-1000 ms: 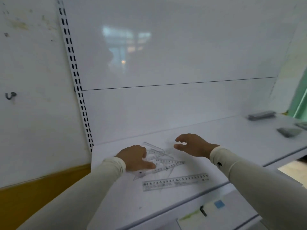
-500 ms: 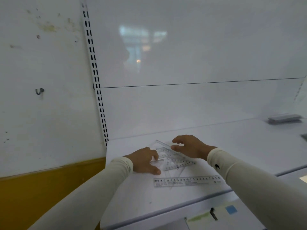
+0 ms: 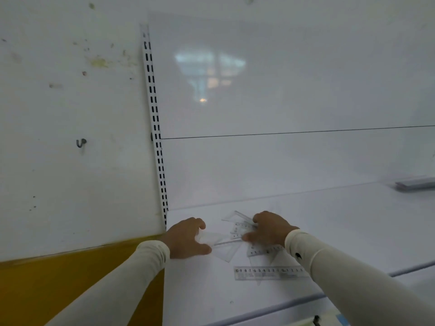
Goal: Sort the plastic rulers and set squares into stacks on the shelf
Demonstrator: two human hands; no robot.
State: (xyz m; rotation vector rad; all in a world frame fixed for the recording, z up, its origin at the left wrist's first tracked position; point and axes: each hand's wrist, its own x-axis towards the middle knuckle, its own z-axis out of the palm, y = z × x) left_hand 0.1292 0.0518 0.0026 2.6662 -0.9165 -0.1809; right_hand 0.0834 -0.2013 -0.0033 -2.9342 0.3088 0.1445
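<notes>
Several clear plastic set squares lie overlapped at the near left end of the white shelf, with one ruler lying apart nearer the front edge. They look thin, light, stiff and slippery, so sliding one free and lifting it by an edge or corner seems best. Left hand holds a set square between thumb and curled fingers; right hand pinches pieces in the pile.
</notes>
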